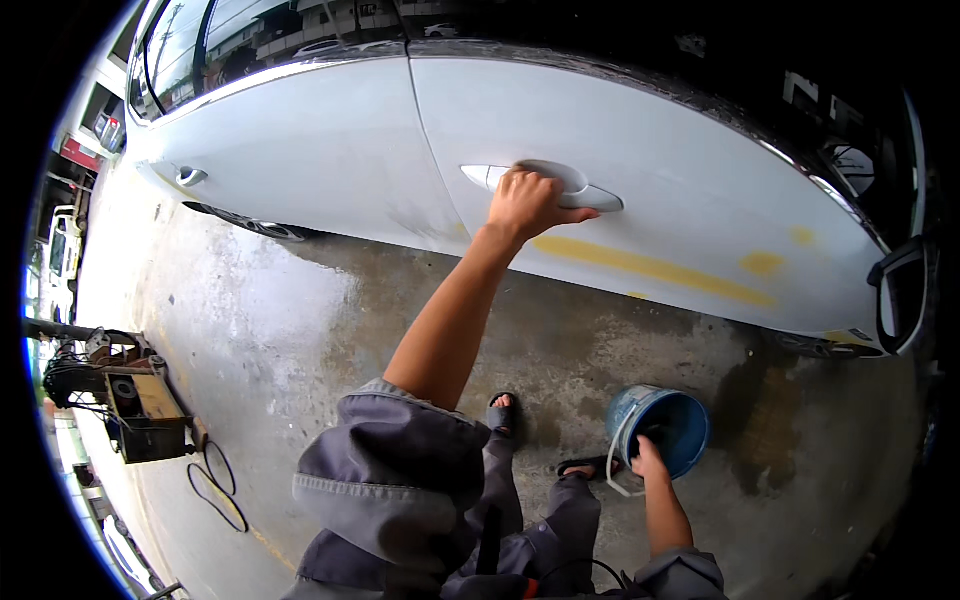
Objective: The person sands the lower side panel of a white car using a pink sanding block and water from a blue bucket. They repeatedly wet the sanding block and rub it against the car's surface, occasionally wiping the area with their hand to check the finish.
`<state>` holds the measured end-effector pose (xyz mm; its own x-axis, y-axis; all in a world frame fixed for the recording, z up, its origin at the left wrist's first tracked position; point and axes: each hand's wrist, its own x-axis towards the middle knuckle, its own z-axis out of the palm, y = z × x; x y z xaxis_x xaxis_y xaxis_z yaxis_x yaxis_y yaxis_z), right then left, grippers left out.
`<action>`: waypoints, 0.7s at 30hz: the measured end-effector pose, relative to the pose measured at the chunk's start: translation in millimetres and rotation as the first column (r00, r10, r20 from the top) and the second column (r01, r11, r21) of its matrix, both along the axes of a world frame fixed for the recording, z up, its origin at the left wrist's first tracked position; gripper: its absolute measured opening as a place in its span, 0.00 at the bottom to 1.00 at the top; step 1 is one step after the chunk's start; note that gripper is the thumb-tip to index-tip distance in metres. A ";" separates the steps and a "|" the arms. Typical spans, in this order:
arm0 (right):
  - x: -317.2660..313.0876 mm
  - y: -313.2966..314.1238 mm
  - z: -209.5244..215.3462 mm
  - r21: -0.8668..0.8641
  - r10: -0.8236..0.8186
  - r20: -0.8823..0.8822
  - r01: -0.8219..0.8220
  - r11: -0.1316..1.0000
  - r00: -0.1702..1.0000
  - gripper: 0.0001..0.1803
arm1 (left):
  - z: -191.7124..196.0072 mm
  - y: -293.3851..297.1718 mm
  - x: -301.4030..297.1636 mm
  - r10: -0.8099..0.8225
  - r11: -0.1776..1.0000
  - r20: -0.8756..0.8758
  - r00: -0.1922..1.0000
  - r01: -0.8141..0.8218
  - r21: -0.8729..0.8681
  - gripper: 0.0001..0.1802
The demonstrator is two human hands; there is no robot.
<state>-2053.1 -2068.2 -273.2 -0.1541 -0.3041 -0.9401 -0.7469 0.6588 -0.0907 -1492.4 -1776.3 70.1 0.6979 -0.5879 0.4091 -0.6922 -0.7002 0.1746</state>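
My left hand (528, 205) is closed around the pale door handle (598, 197) of a white car door (650, 150). The thumb lies along the handle, and the other fingers curl over it. Below the handle, a long yellow streak (650, 270) and smaller yellow patches mark the white panel. Down at the right, my right hand (650, 460) grips the near rim of a blue bucket (690, 405), its fingertips reaching inside the rim and partly hidden. A white carrying handle (612, 450) hangs on the bucket's left side. What the dark inside of the bucket holds is unclear.
The car's rear door (290, 150) continues to the left, and a side mirror (905, 295) juts out at the far right. A boxy machine (145, 400) with a black looped hose (220, 490) stands at the left. The concrete floor (330, 330) has wet patches.
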 end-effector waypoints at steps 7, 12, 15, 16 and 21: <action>304.5 187.2 314.9 -0.724 0.750 0.627 -0.199 0.661 0.209 0.17 | -5.4 21.4 -37.0 0.192 0.973 -0.218 0.957 -0.156 0.172 0.42; 366.0 248.3 408.6 -0.936 0.936 0.351 -0.041 0.351 0.003 0.20 | -9.5 27.7 -131.9 0.130 0.990 -0.153 0.980 -0.121 0.066 0.23; 353.8 274.8 405.3 -0.990 0.989 -0.079 -0.105 -0.092 -0.122 0.23 | -8.8 53.3 -187.6 0.157 0.987 0.019 0.987 -0.158 0.024 0.12; 342.0 272.9 394.7 -0.992 0.988 -0.082 -0.079 -0.094 -0.134 0.23 | -8.8 57.2 -202.5 0.160 0.987 0.043 0.986 -0.161 0.021 0.12; 282.3 275.0 400.2 -0.961 0.974 -0.078 -0.245 -0.131 -0.215 0.31 | -11.1 68.1 -275.7 0.222 0.972 0.055 0.974 -0.225 0.065 0.15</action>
<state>-1770.8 -1793.2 127.0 0.9964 0.0658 0.0535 0.0848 -0.7967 -0.5985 -1768.1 -1708.2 59.0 0.7958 -0.4481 0.4074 -0.5233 -0.8474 0.0902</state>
